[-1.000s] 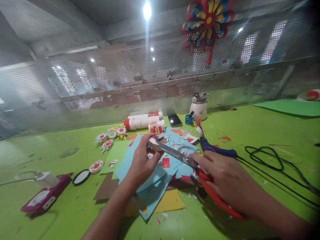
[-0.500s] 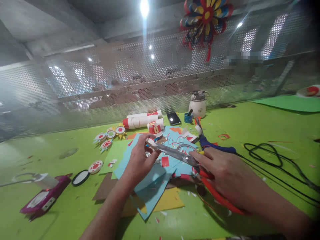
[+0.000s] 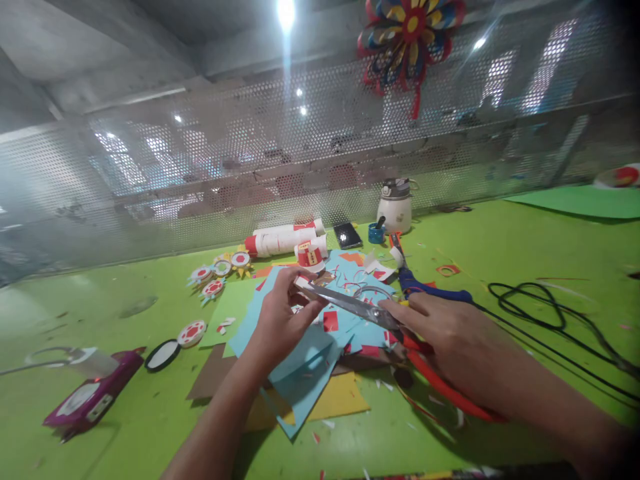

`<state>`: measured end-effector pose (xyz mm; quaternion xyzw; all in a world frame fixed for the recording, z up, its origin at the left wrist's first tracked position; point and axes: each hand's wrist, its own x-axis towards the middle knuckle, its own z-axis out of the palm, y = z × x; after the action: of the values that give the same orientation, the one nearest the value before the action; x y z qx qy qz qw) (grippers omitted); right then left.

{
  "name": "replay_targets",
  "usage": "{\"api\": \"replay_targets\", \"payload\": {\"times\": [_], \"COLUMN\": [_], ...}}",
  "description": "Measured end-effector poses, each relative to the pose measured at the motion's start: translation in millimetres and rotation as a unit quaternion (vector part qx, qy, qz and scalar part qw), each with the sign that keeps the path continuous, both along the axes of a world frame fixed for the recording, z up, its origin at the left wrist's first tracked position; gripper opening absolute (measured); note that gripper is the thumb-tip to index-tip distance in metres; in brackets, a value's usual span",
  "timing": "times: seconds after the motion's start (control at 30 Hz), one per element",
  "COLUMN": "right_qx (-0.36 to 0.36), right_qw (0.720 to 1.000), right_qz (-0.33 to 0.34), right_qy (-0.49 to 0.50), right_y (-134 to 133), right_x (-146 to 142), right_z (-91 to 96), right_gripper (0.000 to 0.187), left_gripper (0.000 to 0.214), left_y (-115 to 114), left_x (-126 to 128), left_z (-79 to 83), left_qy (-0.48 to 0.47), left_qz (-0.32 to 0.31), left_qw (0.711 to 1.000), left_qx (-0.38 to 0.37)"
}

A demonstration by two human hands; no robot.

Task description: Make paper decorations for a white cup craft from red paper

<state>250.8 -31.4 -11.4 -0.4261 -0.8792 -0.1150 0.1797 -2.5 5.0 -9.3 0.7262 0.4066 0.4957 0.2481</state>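
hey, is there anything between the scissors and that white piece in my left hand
Nothing visible. The scissors in the right hand reach to the white piece in the left hand; whether they touch is unclear.

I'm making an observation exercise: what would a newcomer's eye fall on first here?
Probably the red-handled scissors in the right hand, just right of centre, their blades pointing towards the left hand above light-blue paper. The multicoloured flower decoration at upper right would likely come next.

The green table (image 3: 500,247) carries paper sheets (image 3: 343,397), a phone (image 3: 347,235) and a bottle (image 3: 395,213).
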Motion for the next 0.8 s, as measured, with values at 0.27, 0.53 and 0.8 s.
{"api": "replay_targets", "payload": {"times": [0.27,0.53,0.8], "right_qx": [0.002,0.013,0.011], "right_qw": [1.000,1.000,0.999], "right_qz": [0.014,0.013,0.017], "right_qy": [0.016,0.017,0.030], "right_y": [-0.2,-2.2,-5.7], "right_x": [-0.9,-1.7,-1.8], "right_z": [1.3,0.5,0.1], "right_gripper": [0.031,0.033,0.035], "left_gripper": [0.031,0.033,0.034], "left_y": [1.2,0.4,2.1], "left_x": [-0.7,3.1,4.3], "left_z": [-1.7,1.0,-1.9], "left_qy": [-0.028,-0.072,-0.081], "left_qz": [-0.018,-0.033,-0.022], "left_qw": [0.999,0.996,0.996], "left_qx": [-0.015,-0.036,-0.033]}}
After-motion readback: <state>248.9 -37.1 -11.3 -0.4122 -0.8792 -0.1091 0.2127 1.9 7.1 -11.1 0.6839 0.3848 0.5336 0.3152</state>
